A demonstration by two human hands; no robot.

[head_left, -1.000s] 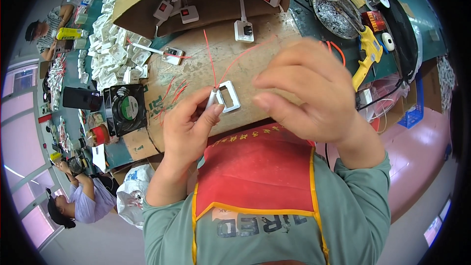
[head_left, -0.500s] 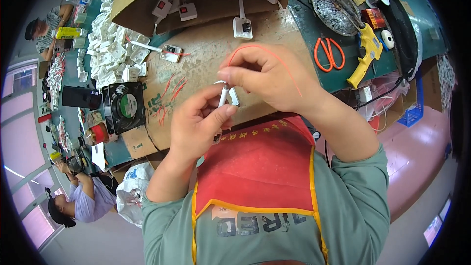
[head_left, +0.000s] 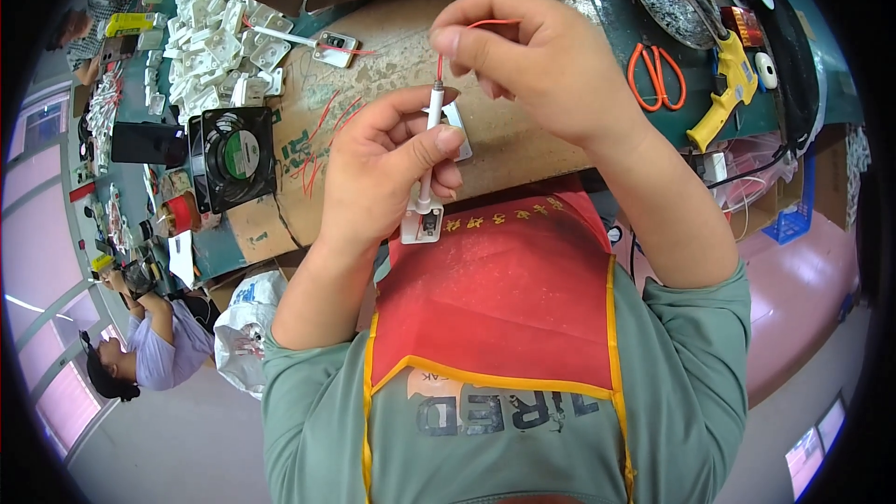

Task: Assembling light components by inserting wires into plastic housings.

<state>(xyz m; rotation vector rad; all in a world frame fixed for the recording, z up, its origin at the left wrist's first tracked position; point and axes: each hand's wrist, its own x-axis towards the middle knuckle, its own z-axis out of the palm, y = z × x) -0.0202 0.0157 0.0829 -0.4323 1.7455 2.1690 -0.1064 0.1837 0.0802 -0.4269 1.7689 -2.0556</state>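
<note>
My left hand (head_left: 383, 163) is closed around a slim white tube (head_left: 435, 107), which stands nearly upright with a metal-looking tip. At its lower end is a white plastic housing (head_left: 422, 224) with a dark part inside, just above my red apron. Beside the fingers shows another white plastic piece (head_left: 459, 131), partly hidden by the hand. Above the tube my right hand (head_left: 537, 61) pinches a thin red wire (head_left: 440, 67) between thumb and forefinger. That wire runs straight down to the tube's tip, and its other end curves out over the right fingers.
Loose red wires (head_left: 313, 168) and a wired white housing (head_left: 334, 49) lie on the cardboard (head_left: 373, 47). Left are a black fan (head_left: 231, 159) and piled white housings (head_left: 219, 56). Right are orange-handled scissors (head_left: 656, 79), a yellow glue gun (head_left: 733, 89) and a metal pan (head_left: 674, 0). Two people sit further left.
My right hand has risen away from the left, and the red wire now stretches between it and the tube's tip. The housing below my left hand has come into fuller view.
</note>
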